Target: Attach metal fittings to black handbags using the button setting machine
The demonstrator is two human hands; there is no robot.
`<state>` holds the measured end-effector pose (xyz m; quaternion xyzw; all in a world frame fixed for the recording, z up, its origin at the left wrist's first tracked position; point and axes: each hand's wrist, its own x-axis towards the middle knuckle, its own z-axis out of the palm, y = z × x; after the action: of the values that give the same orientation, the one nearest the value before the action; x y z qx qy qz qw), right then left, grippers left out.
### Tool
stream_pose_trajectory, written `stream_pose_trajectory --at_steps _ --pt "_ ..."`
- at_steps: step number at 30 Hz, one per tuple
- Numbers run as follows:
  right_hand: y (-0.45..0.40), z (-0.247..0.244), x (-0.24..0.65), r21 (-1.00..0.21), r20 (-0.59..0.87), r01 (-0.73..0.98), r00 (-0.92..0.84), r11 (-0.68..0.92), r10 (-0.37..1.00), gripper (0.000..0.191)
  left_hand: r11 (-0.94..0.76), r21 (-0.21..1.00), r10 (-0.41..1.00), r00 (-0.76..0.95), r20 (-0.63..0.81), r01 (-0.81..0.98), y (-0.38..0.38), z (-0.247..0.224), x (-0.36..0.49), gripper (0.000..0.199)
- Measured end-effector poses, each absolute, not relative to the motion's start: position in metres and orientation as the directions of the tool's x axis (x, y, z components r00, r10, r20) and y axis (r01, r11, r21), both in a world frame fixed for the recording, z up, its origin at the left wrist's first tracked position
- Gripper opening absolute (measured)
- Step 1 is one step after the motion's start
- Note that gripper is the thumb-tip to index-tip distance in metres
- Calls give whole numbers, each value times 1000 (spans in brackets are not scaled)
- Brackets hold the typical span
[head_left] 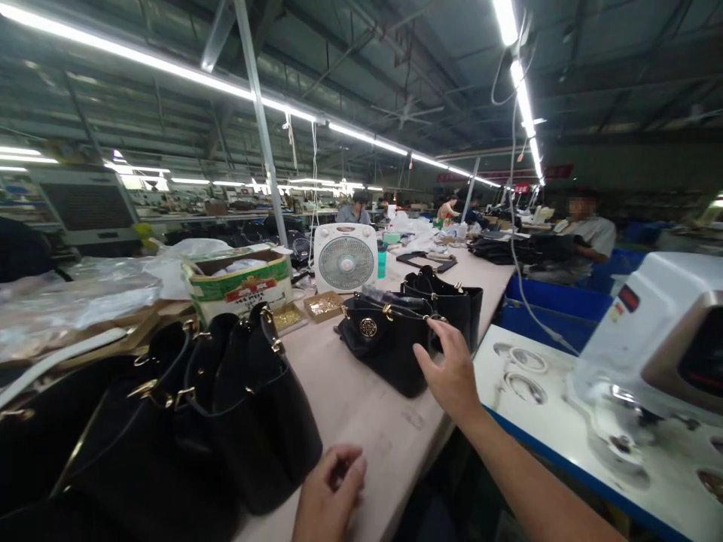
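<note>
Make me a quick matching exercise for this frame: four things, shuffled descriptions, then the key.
Things:
1. right hand
2. emblem bag
3. box fan
4. left hand

Descriptions:
A. white, standing upright
B. fingers curled, nearest the front of the picture
C. thumb spread from fingers, at the right end of item 2
D. black, with a round gold emblem

Pairs: 1-C, 2-D, 3-A, 4-B

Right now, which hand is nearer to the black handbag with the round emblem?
Right: the right hand is beside the handbag, fingers by its upper edge; the left hand is apart from it, closer to the camera.
</note>
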<state>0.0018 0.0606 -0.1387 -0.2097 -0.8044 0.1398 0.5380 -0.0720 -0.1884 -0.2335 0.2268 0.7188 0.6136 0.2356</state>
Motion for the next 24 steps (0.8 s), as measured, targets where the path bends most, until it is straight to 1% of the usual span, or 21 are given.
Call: stream_pose_trajectory --at_steps 1,2,3,5,7,10,11,13,15,16,17,20,21,23,24 --pt "52 -124 -6 -395 808 174 -402 902 431 44 74 997 595 -803 -31 17 -169 -225 -82 54" --pt "45 -110 -15 -349 791 164 -477 923 384 43 6 1000 546 -837 17 24 -149 -217 -92 57" --pt "40 -100 -26 -305 763 162 -548 939 342 45 -50 998 498 -865 65 46 -131 -213 -102 59" --pt "38 -87 -49 -237 673 198 -672 951 308 53 -75 993 409 -905 116 93 -101 -213 -119 58" --pt "46 -82 -71 -177 568 288 -751 941 337 62 -66 992 378 -917 126 109 -84 -224 -129 58" --pt "63 -81 -94 -73 474 431 -778 899 412 70 -27 987 387 -909 158 159 -80 -246 -135 54" --pt "67 -80 -98 -42 463 455 -780 890 421 68 -17 984 390 -905 170 177 -81 -252 -137 52" --pt "70 -78 -101 -4 444 449 -800 893 404 51 -8 985 380 -911 162 172 -83 -258 -140 50" --pt "71 -76 -95 9 415 392 -838 920 354 29 -9 990 346 -928 135 141 -83 -259 -145 52" --pt "73 -76 -88 4 406 348 -857 938 316 21 -14 992 322 -939 122 124 -83 -258 -149 54" --pt "77 -77 -79 -7 405 296 -872 955 273 18 -20 994 295 -949 113 112 -83 -257 -152 55" --pt "97 -79 -42 -78 434 141 -886 987 160 23 -18 991 201 -970 134 133 -84 -254 -161 60" --pt "104 -79 -28 -100 434 116 -889 988 148 23 -9 989 175 -973 147 148 -84 -253 -164 61" --pt "114 -73 0 -133 387 95 -911 987 140 25 -11 988 151 -976 156 156 -85 -255 -166 64" --pt "112 -68 11 -139 373 103 -916 985 148 31 -22 988 159 -975 153 151 -85 -256 -167 64"
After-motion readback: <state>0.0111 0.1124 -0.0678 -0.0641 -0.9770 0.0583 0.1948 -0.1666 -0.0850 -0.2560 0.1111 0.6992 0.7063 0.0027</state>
